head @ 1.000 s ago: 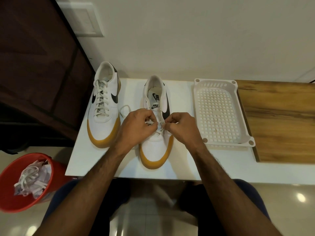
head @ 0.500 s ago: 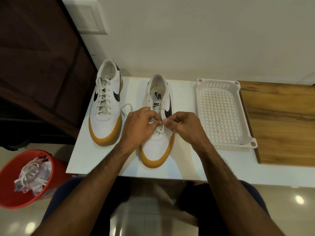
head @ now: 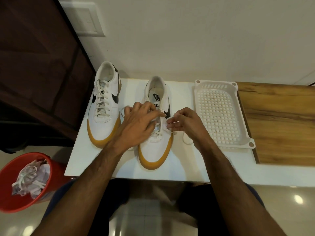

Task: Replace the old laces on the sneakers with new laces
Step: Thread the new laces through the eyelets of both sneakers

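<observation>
Taking the white plastic basket (head: 219, 114) as the landmark: nearest the viewer and far to its left, a red bucket (head: 10, 200) on the floor holds a tangle of white laces, probably the old ones already pulled and discarded.

On the white table (head: 187, 169), just left of the basket, stands the right-hand sneaker (head: 154, 150), white with a gum-yellow sole, toe toward the viewer. Only its lowest eyelets are crossed by the new lace (head: 159, 132); the upper rows look open, and a slack loop of lace lies on the table between shoe and basket. The left hand (head: 138, 123) lies over the shoe's throat, fingers curled at the lace, though exactly what they grip is hidden. The right hand (head: 185, 121) pinches a lace end between thumb and fingertips at the shoe's basket-side eyelets.

Farther left of the basket, the other sneaker (head: 104, 106) is fully laced to the top and looks finished.

By this reckoning the job is well past half: threading the remaining eyelets of the second shoe is left.
</observation>
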The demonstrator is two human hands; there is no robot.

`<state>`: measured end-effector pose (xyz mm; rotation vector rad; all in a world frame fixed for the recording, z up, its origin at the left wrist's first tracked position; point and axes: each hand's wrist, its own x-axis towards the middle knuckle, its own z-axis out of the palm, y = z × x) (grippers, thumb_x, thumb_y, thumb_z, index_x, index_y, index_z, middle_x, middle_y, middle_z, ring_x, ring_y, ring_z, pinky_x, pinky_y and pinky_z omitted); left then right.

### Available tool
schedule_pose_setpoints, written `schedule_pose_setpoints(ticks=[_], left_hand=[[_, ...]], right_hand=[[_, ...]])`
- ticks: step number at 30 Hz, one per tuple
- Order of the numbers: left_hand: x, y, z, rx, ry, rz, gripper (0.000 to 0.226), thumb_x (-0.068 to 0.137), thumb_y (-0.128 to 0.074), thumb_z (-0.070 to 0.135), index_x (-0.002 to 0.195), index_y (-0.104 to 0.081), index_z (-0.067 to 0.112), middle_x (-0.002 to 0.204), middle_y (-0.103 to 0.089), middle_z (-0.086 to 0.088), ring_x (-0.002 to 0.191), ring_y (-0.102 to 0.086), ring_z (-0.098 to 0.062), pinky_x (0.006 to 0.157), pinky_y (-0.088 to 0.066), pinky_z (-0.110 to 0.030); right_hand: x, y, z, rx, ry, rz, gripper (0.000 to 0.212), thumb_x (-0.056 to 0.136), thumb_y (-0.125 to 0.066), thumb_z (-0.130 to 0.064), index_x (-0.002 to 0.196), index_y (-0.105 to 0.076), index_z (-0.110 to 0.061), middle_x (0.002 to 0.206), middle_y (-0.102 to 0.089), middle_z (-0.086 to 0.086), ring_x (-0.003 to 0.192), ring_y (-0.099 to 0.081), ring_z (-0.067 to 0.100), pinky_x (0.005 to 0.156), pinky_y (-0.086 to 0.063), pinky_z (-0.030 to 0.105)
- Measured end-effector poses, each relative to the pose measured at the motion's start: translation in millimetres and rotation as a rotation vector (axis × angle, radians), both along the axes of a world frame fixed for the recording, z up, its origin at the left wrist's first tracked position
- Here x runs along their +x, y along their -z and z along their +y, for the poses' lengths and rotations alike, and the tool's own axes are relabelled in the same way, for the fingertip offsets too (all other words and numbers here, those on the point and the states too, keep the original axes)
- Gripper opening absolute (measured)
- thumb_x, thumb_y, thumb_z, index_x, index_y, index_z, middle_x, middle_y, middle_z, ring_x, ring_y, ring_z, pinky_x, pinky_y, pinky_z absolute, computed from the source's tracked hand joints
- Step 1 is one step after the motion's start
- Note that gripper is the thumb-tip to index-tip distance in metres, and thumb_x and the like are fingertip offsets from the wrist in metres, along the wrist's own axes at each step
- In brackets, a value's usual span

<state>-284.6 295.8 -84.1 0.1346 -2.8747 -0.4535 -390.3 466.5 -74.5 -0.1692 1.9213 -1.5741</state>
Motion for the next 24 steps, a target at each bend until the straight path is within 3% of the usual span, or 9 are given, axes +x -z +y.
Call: schedule_pose_setpoints(ticks=[3,8,11,14,17,20,24], left_hand=[[0.5,1.9,-0.4,0.0,0.0,-0.015,0.041,0.094,-0.057,0.016,0.127,-0.063,0.039,0.123,-0.054,0.014,0.105,-0.039,-0.01,0.077,-0.011,-0.03],[-1.2,1.0,-2.1,0.064,-0.002,-0.005,0.036,0.097,-0.059,0.019,0.125,-0.065,0.04,0.12,-0.056,0.02,0.101,-0.031,-0.004,0.074,-0.011,-0.031],[-0.7,2.5,-2.1,0.065,-0.005,0.002,0.034,0.096,-0.061,0.02,0.124,-0.065,0.04,0.12,-0.057,0.02,0.102,-0.032,-0.004,0.074,-0.011,-0.031],[-0.8,3.0,-1.4,0.075,-0.007,0.001,0.035,0.095,-0.063,0.023,0.125,-0.063,0.04,0.121,-0.057,0.021,0.102,-0.034,-0.005,0.075,-0.012,-0.031],[-1.0,3.6,-0.8,0.1,-0.007,0.001,0.035,0.093,-0.068,0.027,0.125,-0.063,0.038,0.12,-0.058,0.022,0.101,-0.035,-0.004,0.075,-0.013,-0.031],[-1.4,4.2,-0.1,0.137,0.003,0.004,0.038,0.092,-0.071,0.027,0.127,-0.061,0.037,0.113,-0.061,0.022,0.099,-0.038,-0.003,0.074,-0.014,-0.032],[-2.8,3.7,0.6,0.241,-0.014,0.02,0.046,0.088,-0.073,0.02,0.128,-0.06,0.037,0.096,-0.064,0.021,0.099,-0.043,-0.001,0.077,-0.018,-0.032]], right_hand=[[-9.4,-4.8,9.1,0.028,0.058,0.07,0.011,0.103,-0.048,-0.011,0.103,-0.057,-0.006,0.094,-0.077,0.01,0.085,-0.076,0.025,0.075,-0.058,0.033],[-27.0,-9.3,29.3,-0.145,0.472,-0.038,0.021,0.108,-0.039,-0.017,0.121,-0.051,-0.005,0.102,-0.075,0.01,0.089,-0.076,0.024,0.081,-0.057,0.035],[-22.6,-5.2,26.0,-0.055,0.356,-0.003,0.024,0.105,-0.05,-0.026,0.125,-0.05,-0.012,0.108,-0.075,0.007,0.09,-0.075,0.019,0.083,-0.057,0.035],[-15.6,5.3,15.7,0.157,0.123,0.333,0.038,0.094,-0.07,-0.031,0.125,-0.049,-0.026,0.124,-0.061,-0.002,0.105,-0.062,0.014,0.086,-0.051,0.029],[-5.5,13.9,6.5,0.368,0.082,0.664,0.045,0.086,-0.077,-0.033,0.12,-0.05,-0.024,0.117,-0.051,-0.005,0.108,-0.052,0.018,0.089,-0.046,0.038],[-0.2,8.8,4.0,0.384,0.108,0.567,0.037,0.088,-0.075,-0.038,0.103,-0.049,-0.018,0.097,-0.055,-0.006,0.089,-0.057,0.016,0.079,-0.047,0.036],[6.0,4.7,-2.2,0.344,-0.081,0.286,0.043,0.091,-0.066,-0.053,0.081,-0.072,-0.012,0.072,-0.073,-0.004,0.071,-0.069,0.008,0.072,-0.051,0.028]])
